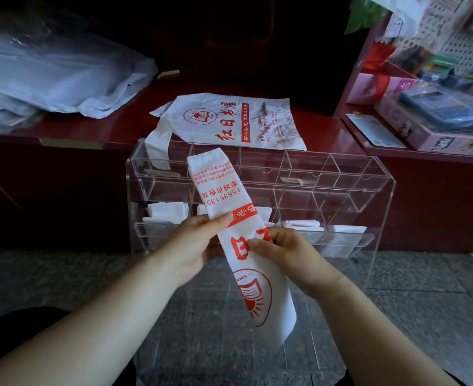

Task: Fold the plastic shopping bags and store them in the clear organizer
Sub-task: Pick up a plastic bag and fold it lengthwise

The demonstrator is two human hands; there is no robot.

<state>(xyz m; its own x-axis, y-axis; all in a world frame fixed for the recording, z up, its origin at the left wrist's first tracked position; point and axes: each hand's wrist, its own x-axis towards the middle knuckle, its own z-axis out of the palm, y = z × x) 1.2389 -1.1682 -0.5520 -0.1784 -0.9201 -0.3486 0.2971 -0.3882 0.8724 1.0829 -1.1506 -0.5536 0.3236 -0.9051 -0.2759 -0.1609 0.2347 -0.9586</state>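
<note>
Pinching a long folded bag strip (221,188) at its middle, the left grip (199,243) and right grip (288,254) hold it before the clear organizer (346,176); a second bag (238,121) lies flat on the red surface (327,129) behind.

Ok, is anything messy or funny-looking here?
Yes: the unfolded shopping bag on the red counter is wrinkled, and one handle droops over the edge at the clear organizer's top-left corner.
</note>
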